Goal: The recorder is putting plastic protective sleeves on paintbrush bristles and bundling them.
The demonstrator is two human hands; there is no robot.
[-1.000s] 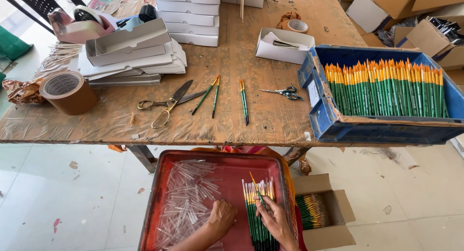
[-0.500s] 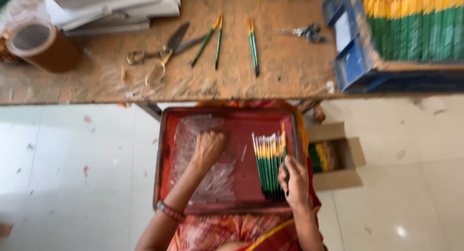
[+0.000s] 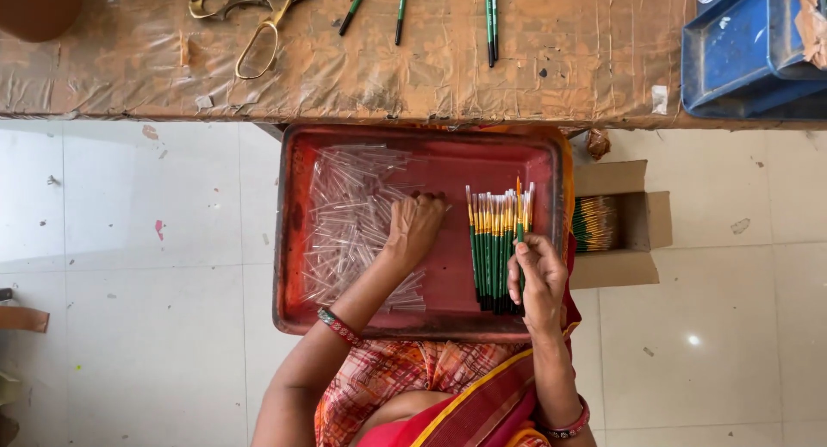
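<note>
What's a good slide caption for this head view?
Left hand on clear tubes, right hand lifting a green brush from a red tray.

A bench [image 3: 362,77] wrapped in worn, taped brown covering spans the top. Below it lies a pale tiled floor [image 3: 129,326] (speckled with paint spots and scuffs), glossy enough to catch a small light glint at right.

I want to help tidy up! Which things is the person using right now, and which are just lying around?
Being used:
red tray
clear tubes, under the left hand
green brushes in the tray
one brush, held by the right hand

Just lying around:
scissors on the table
blue crate
cardboard box of more brushes
</note>
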